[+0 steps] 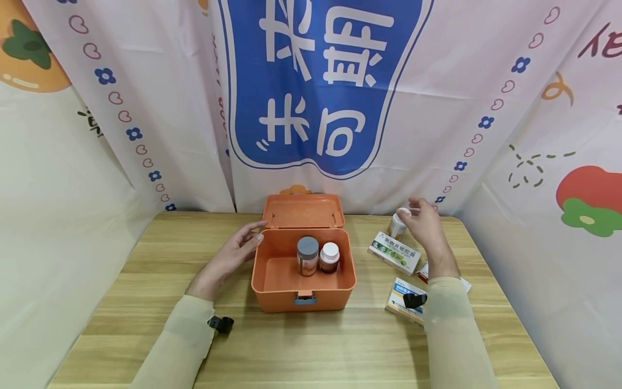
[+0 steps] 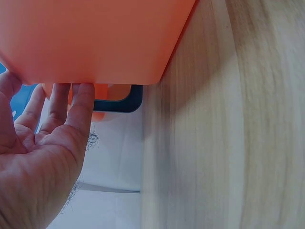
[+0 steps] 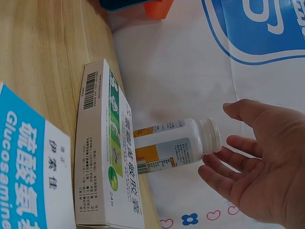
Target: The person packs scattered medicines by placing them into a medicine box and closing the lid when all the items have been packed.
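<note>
The fingers of my left hand [image 1: 230, 256] are extended and touch the back left corner of an orange storage box [image 1: 272, 300], whose lid [image 1: 303, 210] is tipped open behind it. Inside stand a grey-capped bottle [image 1: 308, 256] and a brown bottle with a white cap [image 1: 329, 258]. At the back right, my right hand [image 1: 425, 227] hovers around the cap of a white pill bottle [image 3: 174, 145], thumb and fingers spread apart. That bottle stands upright behind a white and green medicine box [image 1: 394, 252].
A blue and white medicine box [image 1: 400, 302] lies nearer the front right, partly behind the right sleeve. Another small carton [image 1: 464, 283] shows beside the right wrist. A printed curtain [image 1: 427, 108] hangs behind the wooden table [image 1: 146, 281].
</note>
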Tool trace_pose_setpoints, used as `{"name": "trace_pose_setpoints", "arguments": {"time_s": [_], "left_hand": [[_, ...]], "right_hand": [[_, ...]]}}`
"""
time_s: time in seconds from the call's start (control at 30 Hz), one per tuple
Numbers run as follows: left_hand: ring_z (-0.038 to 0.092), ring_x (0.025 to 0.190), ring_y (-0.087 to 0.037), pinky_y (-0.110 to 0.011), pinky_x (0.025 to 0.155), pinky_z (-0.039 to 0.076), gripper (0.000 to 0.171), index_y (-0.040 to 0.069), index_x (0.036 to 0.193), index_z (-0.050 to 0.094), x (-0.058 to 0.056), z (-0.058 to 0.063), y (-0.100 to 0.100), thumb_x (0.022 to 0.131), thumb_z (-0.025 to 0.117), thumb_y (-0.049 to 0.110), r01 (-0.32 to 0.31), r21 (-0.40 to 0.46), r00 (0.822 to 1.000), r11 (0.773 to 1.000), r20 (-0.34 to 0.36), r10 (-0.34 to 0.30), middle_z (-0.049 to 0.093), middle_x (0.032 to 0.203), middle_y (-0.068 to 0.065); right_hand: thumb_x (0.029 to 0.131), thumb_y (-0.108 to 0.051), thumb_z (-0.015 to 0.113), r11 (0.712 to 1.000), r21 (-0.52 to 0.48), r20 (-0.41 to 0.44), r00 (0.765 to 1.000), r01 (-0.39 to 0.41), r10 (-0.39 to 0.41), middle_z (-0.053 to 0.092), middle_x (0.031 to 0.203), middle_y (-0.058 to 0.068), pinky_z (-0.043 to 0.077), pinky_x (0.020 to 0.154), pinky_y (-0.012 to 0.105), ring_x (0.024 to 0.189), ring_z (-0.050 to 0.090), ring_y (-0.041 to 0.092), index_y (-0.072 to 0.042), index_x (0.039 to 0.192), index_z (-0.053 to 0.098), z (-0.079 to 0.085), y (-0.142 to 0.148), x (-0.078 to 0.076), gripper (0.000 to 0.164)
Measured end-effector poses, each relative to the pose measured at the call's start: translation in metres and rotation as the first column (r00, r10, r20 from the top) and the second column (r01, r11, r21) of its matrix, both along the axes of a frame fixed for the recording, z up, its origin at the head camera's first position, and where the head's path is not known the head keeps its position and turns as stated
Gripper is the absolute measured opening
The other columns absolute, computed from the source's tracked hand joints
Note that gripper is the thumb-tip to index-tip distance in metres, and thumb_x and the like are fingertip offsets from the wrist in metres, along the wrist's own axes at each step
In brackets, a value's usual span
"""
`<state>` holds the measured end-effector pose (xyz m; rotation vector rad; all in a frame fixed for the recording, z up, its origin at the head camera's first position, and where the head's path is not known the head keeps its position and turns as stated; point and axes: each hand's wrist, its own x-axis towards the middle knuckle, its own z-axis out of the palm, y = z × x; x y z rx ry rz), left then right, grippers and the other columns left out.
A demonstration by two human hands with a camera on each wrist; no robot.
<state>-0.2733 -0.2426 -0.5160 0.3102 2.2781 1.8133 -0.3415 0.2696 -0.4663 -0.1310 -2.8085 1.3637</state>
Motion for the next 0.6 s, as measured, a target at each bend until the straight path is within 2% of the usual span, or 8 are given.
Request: {"name": "trace_pose_setpoints", "arguments": {"time_s": [0.2,0.4,0.6], "left_hand": [[0.063,0.151,-0.043,-0.059,0.13,0.054,0.06,0.011,0.183,0.039,0.0,0.0,0.0,0.128,0.053,0.03,-0.002,0.005,1.0,1.0,0.006,0.002,0.057,0.163,-0.032],[0.063,0.15,-0.041,-0.057,0.129,0.055,0.059,0.011,0.182,0.04,0.0,-0.001,0.0,0.128,0.054,0.029,-0.002,0.003,1.0,1.0,-0.001,0.002,0.057,0.162,-0.031],[0.063,0.15,-0.041,-0.056,0.129,0.055,0.059,0.011,0.182,0.04,0.0,0.0,0.0,0.128,0.054,0.028,-0.001,0.008,1.0,1.0,-0.001,0.001,0.057,0.163,-0.032]], "right_hand": [[0.118,-0.035,0.072,1.0,-0.002,0.046,0.999,-0.017,0.018,0.04,0.185,0.031,0.046,0.137,0.068,0.169,0.046,0.053,-0.001,0.182,0.033,-0.004,0.0,0.0,0.082],[0.118,-0.028,0.073,0.999,0.008,0.043,0.998,-0.043,0.042,0.046,0.18,0.034,0.05,0.134,0.065,0.163,0.052,0.053,0.003,0.18,0.034,-0.01,0.001,-0.003,0.08],[0.119,-0.029,0.071,0.998,0.038,0.063,0.997,-0.051,0.049,0.053,0.173,0.035,0.048,0.134,0.066,0.16,0.054,0.053,0.006,0.176,0.039,-0.014,0.001,-0.002,0.075]]}}
